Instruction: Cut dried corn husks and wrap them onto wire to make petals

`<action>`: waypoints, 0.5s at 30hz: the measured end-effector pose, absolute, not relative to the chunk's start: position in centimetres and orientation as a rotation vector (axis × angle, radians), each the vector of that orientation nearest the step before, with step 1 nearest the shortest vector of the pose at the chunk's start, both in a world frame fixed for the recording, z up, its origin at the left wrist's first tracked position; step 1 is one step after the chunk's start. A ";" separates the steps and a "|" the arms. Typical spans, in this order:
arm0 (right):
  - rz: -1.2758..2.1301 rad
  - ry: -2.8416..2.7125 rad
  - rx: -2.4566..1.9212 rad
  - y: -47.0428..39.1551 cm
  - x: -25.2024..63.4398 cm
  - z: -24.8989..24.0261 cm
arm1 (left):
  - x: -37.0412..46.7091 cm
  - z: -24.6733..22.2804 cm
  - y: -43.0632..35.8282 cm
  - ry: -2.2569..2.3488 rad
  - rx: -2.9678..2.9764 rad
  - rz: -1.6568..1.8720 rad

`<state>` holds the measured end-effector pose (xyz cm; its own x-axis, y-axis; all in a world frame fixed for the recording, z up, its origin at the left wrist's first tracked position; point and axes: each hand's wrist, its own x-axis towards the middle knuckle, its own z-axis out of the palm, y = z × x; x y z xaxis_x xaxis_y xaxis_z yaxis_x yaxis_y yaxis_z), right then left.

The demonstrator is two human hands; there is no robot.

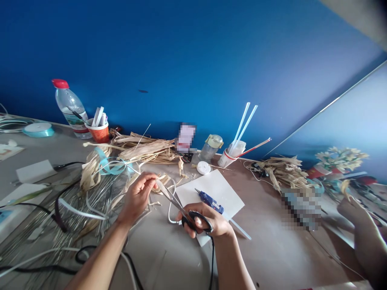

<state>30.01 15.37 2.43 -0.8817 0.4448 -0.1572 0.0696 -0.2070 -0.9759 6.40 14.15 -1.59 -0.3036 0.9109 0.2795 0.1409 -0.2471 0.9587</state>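
Over a table by a blue wall, left grip pinches pale strip; right grip holds scissors.

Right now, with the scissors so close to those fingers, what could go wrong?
The scissors point toward the pale strip in the left-hand grip, so a slip might nick skin. The blue glue gun lies just beyond the right-hand grip; if it's hot, it could burn. The black cord nearby might snag.
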 end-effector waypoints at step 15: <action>2.191 -1.811 -0.646 15.4 30.0 2.6 | 6.6 -1.3 14.0 1.383 1.333 1.580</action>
